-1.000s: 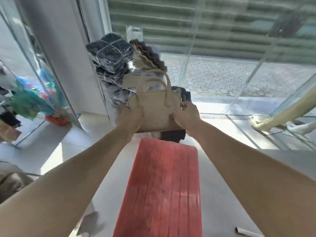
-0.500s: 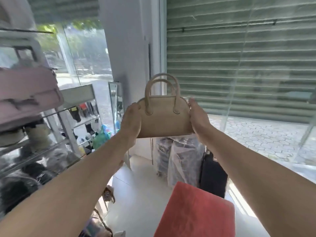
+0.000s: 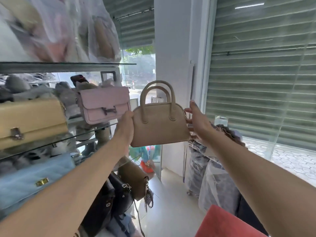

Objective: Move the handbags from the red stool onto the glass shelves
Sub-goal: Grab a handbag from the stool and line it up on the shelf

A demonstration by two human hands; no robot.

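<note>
— What closes the right side?
— A grey-green ribbed roller shutter [image 3: 256, 74] behind a clear glass pane [image 3: 301, 137], beside a white square pillar [image 3: 171, 65].
— And the light?
— Daylight falls on the pale glossy floor [image 3: 171, 202]; grey hexagon paving [image 3: 290, 159] lies outside.

Left hand [image 3: 125, 130]: fingers lost behind the beige handbag [image 3: 160, 129], so its grip can't be read. Above that hand the plastic-wrapped bags [image 3: 59, 28] are pure blur, and beside its forearm the yellow handbag [image 3: 32, 122] and blue handbag [image 3: 30, 182] run off the left edge. Below the right forearm, the red stool [image 3: 222, 223] is chopped by the bottom edge, only a corner showing.
</note>
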